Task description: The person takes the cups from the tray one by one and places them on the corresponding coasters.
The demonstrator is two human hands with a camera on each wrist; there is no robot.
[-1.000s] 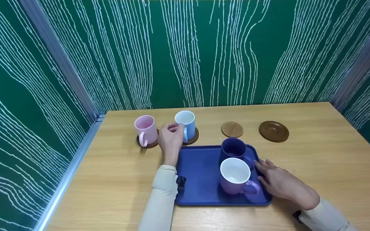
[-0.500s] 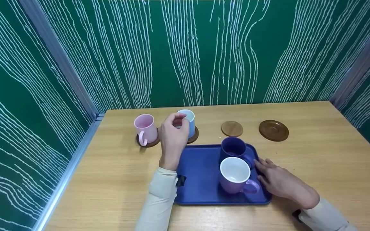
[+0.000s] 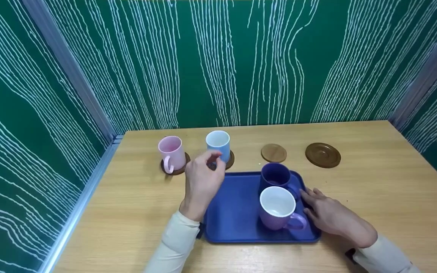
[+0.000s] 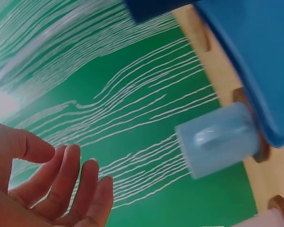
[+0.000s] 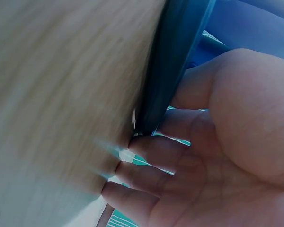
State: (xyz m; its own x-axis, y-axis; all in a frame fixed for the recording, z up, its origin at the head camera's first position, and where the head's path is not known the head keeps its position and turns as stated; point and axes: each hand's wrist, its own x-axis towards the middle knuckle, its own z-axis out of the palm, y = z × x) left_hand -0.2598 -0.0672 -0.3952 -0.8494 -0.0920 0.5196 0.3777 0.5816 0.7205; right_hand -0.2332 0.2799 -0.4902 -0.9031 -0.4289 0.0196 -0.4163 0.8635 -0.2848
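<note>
In the head view my left hand [image 3: 202,184] hangs in front of the light blue mug [image 3: 217,141], holding nothing. Its fingers bend loosely, and the left wrist view shows that hand apart from the mug. The mug stands upright on a dark round coaster [image 3: 230,161]. My right hand [image 3: 332,215] rests along the right edge of the blue tray [image 3: 233,216]. Thumb and index finger touch the rim, while other fingertips [image 5: 125,175] reach the table. On the tray stand a dark blue mug [image 3: 267,185] and a purple mug [image 3: 269,220] with white inside.
A pink mug [image 3: 175,157] stands on another dark coaster [image 3: 180,171] at the back left. A light wooden coaster [image 3: 274,152] and a brown saucer [image 3: 323,154] lie behind the tray. A green wall [image 3: 241,64] with white lines borders the table.
My left hand has moved off the light blue mug's handle, rising and then drawing back toward me. The mug stays on its coaster. My right hand and the tray keep their place.
</note>
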